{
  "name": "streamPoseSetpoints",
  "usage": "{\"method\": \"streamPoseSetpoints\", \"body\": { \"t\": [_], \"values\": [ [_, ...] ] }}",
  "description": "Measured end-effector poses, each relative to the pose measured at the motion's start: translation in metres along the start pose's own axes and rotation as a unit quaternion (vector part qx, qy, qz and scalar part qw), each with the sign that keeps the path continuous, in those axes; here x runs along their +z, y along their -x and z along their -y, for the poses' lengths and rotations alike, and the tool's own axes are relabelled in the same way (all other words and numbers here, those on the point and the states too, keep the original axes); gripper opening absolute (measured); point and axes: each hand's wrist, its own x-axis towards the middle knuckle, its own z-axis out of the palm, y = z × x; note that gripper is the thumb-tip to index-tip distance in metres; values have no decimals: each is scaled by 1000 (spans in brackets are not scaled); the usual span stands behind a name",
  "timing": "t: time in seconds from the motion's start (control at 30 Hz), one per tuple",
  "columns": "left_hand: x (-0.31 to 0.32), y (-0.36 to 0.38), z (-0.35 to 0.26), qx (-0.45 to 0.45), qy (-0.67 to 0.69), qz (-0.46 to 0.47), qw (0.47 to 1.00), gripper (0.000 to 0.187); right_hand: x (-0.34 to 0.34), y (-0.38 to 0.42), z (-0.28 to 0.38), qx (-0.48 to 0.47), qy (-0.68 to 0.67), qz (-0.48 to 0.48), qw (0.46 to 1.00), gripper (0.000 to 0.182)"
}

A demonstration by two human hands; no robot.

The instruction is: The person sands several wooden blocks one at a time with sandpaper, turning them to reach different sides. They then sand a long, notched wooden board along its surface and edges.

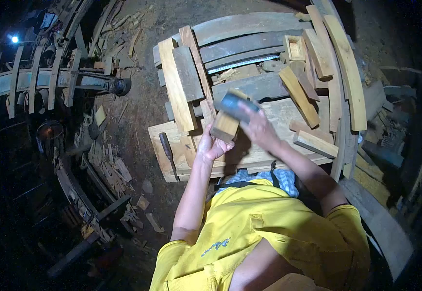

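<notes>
Near the middle of the view, my left hand [211, 146] is wrapped round the near end of a wooden block [225, 127], whose end face points towards me. Over the block's far part lies a blue tool [238, 105], blurred, with my right hand [259, 127] closed on it. The blur hides the tool's exact shape and whether it touches the block. Both hands are above a wooden work surface [279, 138]. To the left of my left hand, a chisel-like tool [168, 154] with a dark handle lies on that surface.
Long boards [178, 87] lie at the left of the bench. At its right are a short thick piece [299, 97], a small hollowed box [294, 48] and a curved beam [349, 72]. Wood scraps [118, 165] litter the floor at left.
</notes>
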Motion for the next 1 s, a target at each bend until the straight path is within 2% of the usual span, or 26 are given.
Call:
{"method": "streamPoseSetpoints", "body": {
  "t": [0.03, 0.1, 0.13, 0.17, 0.23, 0.3, 0.37, 0.43, 0.47, 0.5, 0.57, 0.6, 0.63, 0.7, 0.73, 0.77, 0.83, 0.9, 0.97, 1.0],
  "values": [
    [-2, -1, -1, -1, 3, -5, 1000, 46, -6, 1, 14, -80, -12, -39, 996, 14],
    [-4, -3, -4, 0, 29, -79, 996, 46, 7, 11, 14, -91, -29, -6, 995, 19],
    [-10, -2, -2, 4, 51, -52, 997, 47, 17, 17, 11, -102, -43, 23, 994, 26],
    [-14, -2, -2, 6, 52, -53, 997, 47, 32, 19, 0, -44, -26, 46, 998, 28],
    [-13, 0, 0, -10, 10, -3, 1000, 47, 45, 10, -24, 59, -28, 17, 998, 21],
    [-9, 1, 0, -6, 11, -24, 1000, 46, 55, -1, -45, 175, -43, 52, 982, 16],
    [-9, 1, 1, -2, 10, 10, 1000, 44, 50, -7, -42, 189, -55, 67, 978, 14],
    [-8, 0, 1, 9, 14, 5, 1000, 43, 25, -16, -10, 17, 15, 171, 985, 12],
    [-8, 1, 1, 23, 16, -1, 1000, 42, 30, -10, 3, -32, -87, 46, 995, 11],
    [0, 3, 1, 27, 43, -70, 996, 41, 30, -10, 13, -36, -122, 22, 992, 12],
    [-11, -1, -1, -5, 71, -55, 996, 42, 36, -9, -5, -77, -42, 63, 994, 15],
    [-9, 2, 1, -6, 74, -33, 997, 44, 47, -7, -18, 35, -40, 69, 996, 16],
    [-14, 1, 1, -32, 135, -22, 990, 47, 52, -9, -41, 53, -2, 127, 990, 13],
    [-26, -1, 4, -9, 129, -28, 991, 49, 67, -9, -82, 225, -6, 139, 964, 24],
    [-12, 0, 4, 12, 125, -45, 991, 51, 79, -6, -93, 236, -28, 35, 971, 26],
    [1, 4, 3, 32, 123, -61, 990, 53, 85, -1, -103, 228, -21, 64, 971, 24],
    [-13, 4, -6, 12, 18, -77, 997, 64, 89, 7, -99, 224, -7, 80, 971, 23],
    [-47, -6, -23, 2, -82, -78, 994, 67, 85, 10, -98, 213, -15, 49, 976, 25],
    [-61, -12, -40, -4, -213, -58, 975, 69, 73, 8, -86, 246, -45, 89, 964, 26],
    [-47, -6, -44, 17, -268, -93, 959, 65, 70, 10, -82, 240, -38, 93, 966, 26]
  ]
}}
